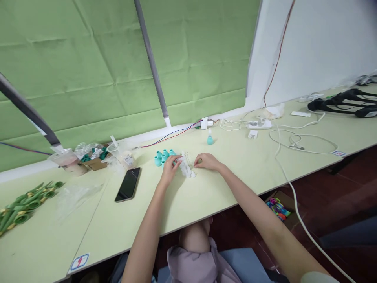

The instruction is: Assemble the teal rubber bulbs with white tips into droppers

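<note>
Several small white plastic pieces (185, 168) lie in a group on the table between my hands. At their left edge is my left hand (169, 169), its thumb and fingers closed on a white piece. My right hand (207, 161) is on the other side, with thumb and fingertips pinched together low over the table; whatever they hold is too small to make out. Several teal bulb-shaped pieces (159, 157) with open necks stand just behind my left hand, which partly hides them. Farther back, one teal bulb (209, 140) stands upright with a whitish tip on top.
A black phone (128, 184) lies left of my left arm. Beyond it are a plastic cup (127, 159), a small cardboard box (98, 162) and green rolled items (25, 208). To the right, white cables and a power strip (259, 124) spread over the table.
</note>
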`<state>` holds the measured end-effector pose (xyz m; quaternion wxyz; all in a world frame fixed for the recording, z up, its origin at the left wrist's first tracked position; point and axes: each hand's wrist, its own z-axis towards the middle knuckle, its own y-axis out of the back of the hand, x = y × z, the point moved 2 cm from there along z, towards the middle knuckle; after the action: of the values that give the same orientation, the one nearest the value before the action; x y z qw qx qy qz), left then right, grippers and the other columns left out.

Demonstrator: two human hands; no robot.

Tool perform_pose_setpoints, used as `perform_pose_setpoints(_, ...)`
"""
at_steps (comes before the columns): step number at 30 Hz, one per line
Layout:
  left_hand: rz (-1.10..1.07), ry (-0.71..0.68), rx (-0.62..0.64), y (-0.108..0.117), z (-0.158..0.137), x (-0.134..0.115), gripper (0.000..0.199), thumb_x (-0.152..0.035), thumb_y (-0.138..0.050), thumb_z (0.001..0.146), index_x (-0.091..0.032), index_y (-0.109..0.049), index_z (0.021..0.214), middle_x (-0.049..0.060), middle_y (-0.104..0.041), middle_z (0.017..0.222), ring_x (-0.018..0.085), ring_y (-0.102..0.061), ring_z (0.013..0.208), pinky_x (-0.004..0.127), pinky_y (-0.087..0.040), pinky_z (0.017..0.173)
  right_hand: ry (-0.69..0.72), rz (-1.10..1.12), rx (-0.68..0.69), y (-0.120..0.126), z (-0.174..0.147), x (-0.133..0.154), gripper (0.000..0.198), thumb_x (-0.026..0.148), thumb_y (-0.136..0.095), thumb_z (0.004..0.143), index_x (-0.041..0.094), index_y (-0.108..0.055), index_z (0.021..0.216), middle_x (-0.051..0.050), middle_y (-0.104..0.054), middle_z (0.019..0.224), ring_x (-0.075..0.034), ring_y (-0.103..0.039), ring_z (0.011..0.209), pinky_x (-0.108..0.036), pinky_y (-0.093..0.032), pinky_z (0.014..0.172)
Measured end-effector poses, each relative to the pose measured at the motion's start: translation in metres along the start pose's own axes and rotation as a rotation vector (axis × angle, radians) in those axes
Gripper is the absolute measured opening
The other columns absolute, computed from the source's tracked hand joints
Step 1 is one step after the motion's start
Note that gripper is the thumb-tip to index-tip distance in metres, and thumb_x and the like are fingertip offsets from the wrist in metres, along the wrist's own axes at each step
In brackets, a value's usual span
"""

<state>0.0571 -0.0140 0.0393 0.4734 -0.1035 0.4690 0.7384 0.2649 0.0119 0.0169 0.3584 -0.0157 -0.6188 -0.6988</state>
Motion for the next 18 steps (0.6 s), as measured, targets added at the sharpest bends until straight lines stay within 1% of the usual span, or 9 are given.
perform_pose_setpoints(2,-0.02,0.002,0.006,-0.001,0.0,0.001,0.027,-0.035,-0.046,0.084,-0.019,-0.061,0.1,0.006,-0.06,0.095,0.016,-0.054,0.081,0.026,-0.043,0.065,0.01,0.025,-0.027,0.0,0.001,-0.001,0.006,0.029,-0.067,0.068,0.025,-0.07,0.071,0.001,-0.067,0.085,-0.015,-0.057,0.078,-0.023,-0.037,0.066)
perform_pose_setpoints(4,-0.059,0.013,0.013,-0.002,0.0,0.002,0.027,-0.035,-0.047,0.084,-0.019,-0.061,0.1,0.006,-0.061,0.098,0.016,-0.055,0.083,0.026,-0.044,0.067,0.033,0.084,-0.086,0.003,0.001,0.0,0.005,0.028,-0.067,0.068,0.024,-0.07,0.069,0.001,-0.067,0.082,-0.014,-0.056,0.073,-0.024,-0.038,0.063)
perform_pose_setpoints(7,-0.11,0.046,0.025,-0.005,0.0,0.003,0.027,-0.036,-0.049,0.082,-0.019,-0.061,0.1,0.006,-0.063,0.097,0.016,-0.057,0.08,0.028,-0.046,0.068,0.12,0.251,-0.253,0.013,0.001,0.008,0.012,0.033,-0.065,0.071,0.022,-0.069,0.073,-0.001,-0.066,0.082,-0.014,-0.055,0.071,-0.026,-0.04,0.063)
perform_pose_setpoints(10,-0.121,0.065,0.031,-0.007,0.0,0.001,0.028,-0.036,-0.053,0.079,-0.018,-0.062,0.099,0.006,-0.065,0.091,0.015,-0.056,0.074,0.028,-0.046,0.066,0.24,0.368,-0.408,0.021,-0.002,0.024,0.017,0.037,-0.065,0.073,0.021,-0.068,0.077,-0.003,-0.064,0.082,-0.015,-0.055,0.076,-0.027,-0.043,0.067)
perform_pose_setpoints(12,-0.124,0.069,0.039,-0.008,-0.001,-0.001,0.03,-0.036,-0.055,0.078,-0.017,-0.063,0.099,0.006,-0.064,0.089,0.014,-0.056,0.071,0.027,-0.046,0.065,0.291,0.371,-0.451,0.022,-0.004,0.035,0.017,0.038,-0.065,0.074,0.022,-0.068,0.076,-0.004,-0.063,0.081,-0.016,-0.055,0.079,-0.028,-0.043,0.069)
perform_pose_setpoints(14,-0.131,0.068,0.048,-0.009,-0.001,-0.004,0.032,-0.037,-0.055,0.078,-0.017,-0.063,0.102,0.006,-0.063,0.088,0.014,-0.055,0.07,0.027,-0.046,0.066,0.318,0.337,-0.464,0.021,-0.006,0.042,0.016,0.038,-0.065,0.074,0.023,-0.068,0.077,-0.003,-0.063,0.081,-0.016,-0.055,0.08,-0.029,-0.043,0.07)
perform_pose_setpoints(18,-0.151,0.07,0.052,-0.01,-0.001,-0.008,0.034,-0.037,-0.055,0.079,-0.017,-0.063,0.105,0.006,-0.061,0.088,0.014,-0.054,0.073,0.028,-0.047,0.069,0.32,0.237,-0.479,0.018,-0.007,0.044,0.016,0.039,-0.063,0.076,0.024,-0.069,0.078,-0.003,-0.063,0.082,-0.017,-0.054,0.082,-0.031,-0.04,0.077)
